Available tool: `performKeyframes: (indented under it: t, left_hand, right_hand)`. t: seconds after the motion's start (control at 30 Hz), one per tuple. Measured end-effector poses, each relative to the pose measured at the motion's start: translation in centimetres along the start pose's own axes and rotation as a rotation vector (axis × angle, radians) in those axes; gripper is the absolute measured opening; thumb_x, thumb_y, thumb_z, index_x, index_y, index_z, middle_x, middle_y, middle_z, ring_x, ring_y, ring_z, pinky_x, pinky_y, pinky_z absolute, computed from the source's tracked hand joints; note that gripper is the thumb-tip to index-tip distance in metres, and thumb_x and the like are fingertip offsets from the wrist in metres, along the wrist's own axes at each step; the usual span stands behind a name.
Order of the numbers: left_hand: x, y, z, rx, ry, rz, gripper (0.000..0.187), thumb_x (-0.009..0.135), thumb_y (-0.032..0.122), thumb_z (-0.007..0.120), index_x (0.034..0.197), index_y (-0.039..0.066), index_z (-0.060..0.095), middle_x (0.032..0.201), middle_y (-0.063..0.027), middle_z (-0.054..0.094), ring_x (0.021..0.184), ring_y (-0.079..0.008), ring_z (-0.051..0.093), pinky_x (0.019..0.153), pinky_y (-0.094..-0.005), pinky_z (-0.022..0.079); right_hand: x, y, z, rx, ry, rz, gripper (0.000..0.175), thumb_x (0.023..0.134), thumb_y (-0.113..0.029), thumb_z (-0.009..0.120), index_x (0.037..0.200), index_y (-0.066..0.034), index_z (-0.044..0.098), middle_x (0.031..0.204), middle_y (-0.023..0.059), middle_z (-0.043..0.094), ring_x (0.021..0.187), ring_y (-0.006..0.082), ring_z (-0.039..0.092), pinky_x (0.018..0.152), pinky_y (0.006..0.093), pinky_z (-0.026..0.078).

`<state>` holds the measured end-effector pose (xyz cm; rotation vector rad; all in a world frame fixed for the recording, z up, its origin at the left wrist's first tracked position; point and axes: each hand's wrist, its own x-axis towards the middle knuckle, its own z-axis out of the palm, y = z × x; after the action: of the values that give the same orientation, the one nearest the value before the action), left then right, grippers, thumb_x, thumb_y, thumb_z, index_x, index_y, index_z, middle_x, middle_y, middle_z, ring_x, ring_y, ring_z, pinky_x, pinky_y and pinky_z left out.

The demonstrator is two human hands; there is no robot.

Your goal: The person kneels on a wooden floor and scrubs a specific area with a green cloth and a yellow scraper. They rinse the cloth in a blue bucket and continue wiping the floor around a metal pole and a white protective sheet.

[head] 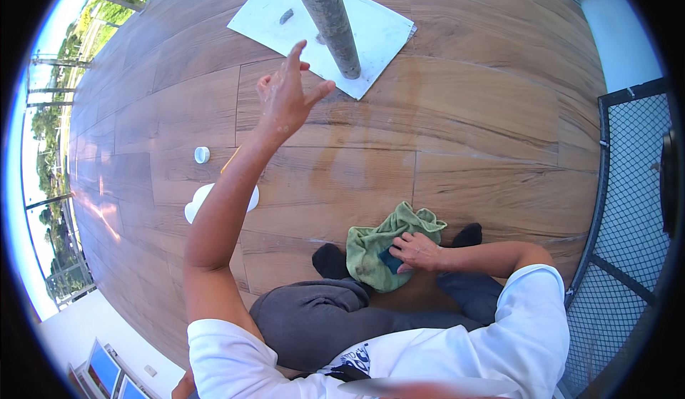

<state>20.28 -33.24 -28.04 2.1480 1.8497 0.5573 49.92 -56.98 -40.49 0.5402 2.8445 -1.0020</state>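
My left hand is stretched forward above the wood-look tile floor, with its fingers apart and nothing in it. Just beyond its fingertips lies a white board, and a grey, stained metal post stands on it. My right hand has its fingers curled over a dark teal scouring pad. Under the pad is a crumpled green cloth, darkly stained in one spot, between my black-socked feet. A white plastic container is partly hidden beneath my left forearm.
A white cap lies left of my forearm, by a thin orange item mostly hidden by it. A small dark scrap rests on the board. Brownish wet-looking marks streak the tiles. A black-framed mesh panel borders the right side.
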Motion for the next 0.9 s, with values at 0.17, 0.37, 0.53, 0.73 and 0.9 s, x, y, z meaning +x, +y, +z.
performKeyframes:
  t: [0.17, 0.37, 0.53, 0.73, 0.9]
  left_hand:
    - [-14.4, 0.6, 8.5, 0.018, -0.599, 0.208, 0.040, 0.078, 0.032, 0.065, 0.112, 0.014, 0.056, 0.097, -0.0073, 0.059, 0.094, -0.0254, 0.056, 0.079, -0.0397, 0.040]
    - [-24.4, 2.8, 14.0, -0.062, -0.734, 0.282, 0.030, 0.074, 0.031, 0.066, 0.095, 0.011, 0.056, 0.092, -0.0067, 0.056, 0.091, -0.0250, 0.054, 0.075, -0.0383, 0.041]
    - [-24.0, 2.5, 13.8, -0.355, -0.616, 0.199, 0.022, 0.077, 0.021, 0.063, 0.088, 0.008, 0.049, 0.086, -0.0097, 0.055, 0.088, -0.0281, 0.054, 0.074, -0.0392, 0.041]
    - [-16.4, 2.8, 12.6, -0.749, -0.453, -0.105, 0.025, 0.079, 0.011, 0.062, 0.097, 0.006, 0.046, 0.089, -0.0140, 0.053, 0.086, -0.0332, 0.053, 0.078, -0.0393, 0.041]
    - [-9.4, 2.8, 12.7, -0.650, -0.117, 0.122, 0.038, 0.079, 0.007, 0.062, 0.114, 0.006, 0.046, 0.101, -0.0154, 0.050, 0.097, -0.0340, 0.051, 0.083, -0.0387, 0.042]
  right_hand:
    - [0.4, 1.8, 0.4, -0.042, 0.474, 0.517, 0.036, 0.076, -0.033, 0.066, 0.096, -0.0077, 0.052, 0.088, 0.0100, 0.056, 0.080, 0.0294, 0.057, 0.064, 0.0405, 0.047]
    - [-0.1, 3.8, -1.9, 0.170, 0.309, 0.717, 0.019, 0.082, -0.023, 0.060, 0.094, -0.0103, 0.052, 0.071, 0.0132, 0.062, 0.066, 0.0312, 0.062, 0.057, 0.0450, 0.047]
    - [0.5, 5.5, -4.8, 0.563, 0.728, 0.803, 0.003, 0.089, -0.011, 0.052, 0.088, -0.0076, 0.051, 0.064, 0.0105, 0.060, 0.054, 0.0241, 0.061, 0.053, 0.0350, 0.048]
    - [3.8, 9.5, -7.3, 0.852, 1.378, 0.597, 0.004, 0.093, -0.006, 0.046, 0.091, -0.0035, 0.046, 0.078, 0.0032, 0.054, 0.070, 0.0084, 0.055, 0.063, 0.0243, 0.047]
    - [7.4, 16.3, -10.7, 0.546, 1.593, 0.662, 0.010, 0.093, -0.012, 0.050, 0.093, -0.0042, 0.044, 0.082, 0.0038, 0.052, 0.072, 0.0098, 0.052, 0.065, 0.0245, 0.045]
